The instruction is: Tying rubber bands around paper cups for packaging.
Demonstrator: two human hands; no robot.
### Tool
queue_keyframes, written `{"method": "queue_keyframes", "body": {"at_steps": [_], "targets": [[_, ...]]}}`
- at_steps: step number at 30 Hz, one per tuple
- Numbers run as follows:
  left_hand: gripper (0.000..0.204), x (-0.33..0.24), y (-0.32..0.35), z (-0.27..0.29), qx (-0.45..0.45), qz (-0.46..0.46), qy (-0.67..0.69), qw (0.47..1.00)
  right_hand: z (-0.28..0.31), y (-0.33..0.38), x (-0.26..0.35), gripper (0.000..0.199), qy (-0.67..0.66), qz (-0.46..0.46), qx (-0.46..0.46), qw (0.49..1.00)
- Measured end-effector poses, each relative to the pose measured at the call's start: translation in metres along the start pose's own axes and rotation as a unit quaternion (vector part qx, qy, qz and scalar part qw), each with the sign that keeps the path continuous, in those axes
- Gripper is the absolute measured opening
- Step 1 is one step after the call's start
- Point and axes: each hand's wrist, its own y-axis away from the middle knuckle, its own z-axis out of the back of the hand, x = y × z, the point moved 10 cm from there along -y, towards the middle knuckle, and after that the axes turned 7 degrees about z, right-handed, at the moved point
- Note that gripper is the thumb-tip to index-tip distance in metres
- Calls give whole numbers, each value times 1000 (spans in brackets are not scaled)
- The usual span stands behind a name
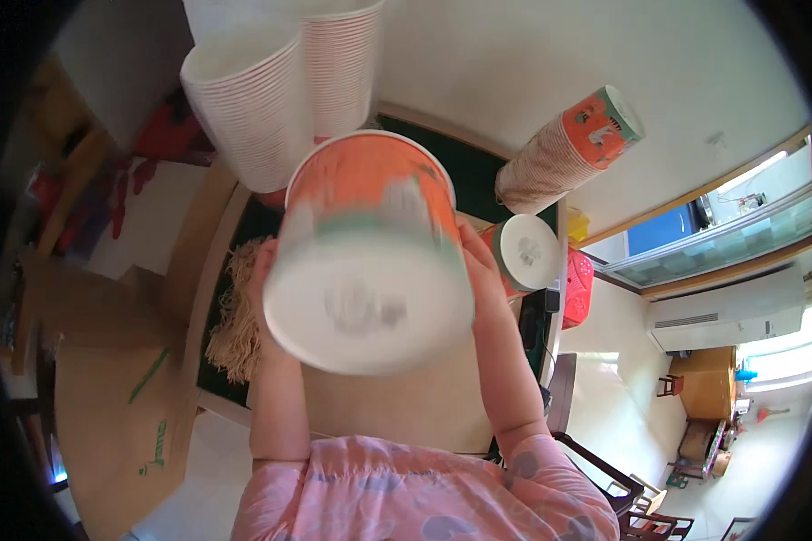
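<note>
A large paper bucket (370,194), orange with a green band, is held up over the table between both my hands, its white base tipped toward me and slightly blurred. My left hand (265,266) grips its left side, mostly hidden behind it. On the opposite side my right hand (476,251) is closed against the wall, fingers partly out of sight. Just right of that hand stands another bucket (528,252), bottom up. Beside my left forearm lies a bundle of beige strings (235,325).
Two tall stacks of nested white buckets (248,113) rise at the far left. A stack of orange buckets (564,149), base up, leans at the far right. A cardboard box (117,406) stands left of the table; a pink basket (578,288) is at its right edge.
</note>
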Motion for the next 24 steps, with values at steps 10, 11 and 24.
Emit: {"method": "queue_keyframes", "body": {"at_steps": [10, 11, 24], "targets": [[10, -25, 61, 144, -200, -46, -674, 710, 23, 145, -36, 15, 443, -4, 239, 864], [10, -20, 67, 165, -203, -46, -677, 706, 27, 156, -44, 14, 476, 7, 234, 848], [17, 7, 152, -104, 110, -210, -285, 929, -21, 193, -80, 34, 22, 24, 4, 999]]}}
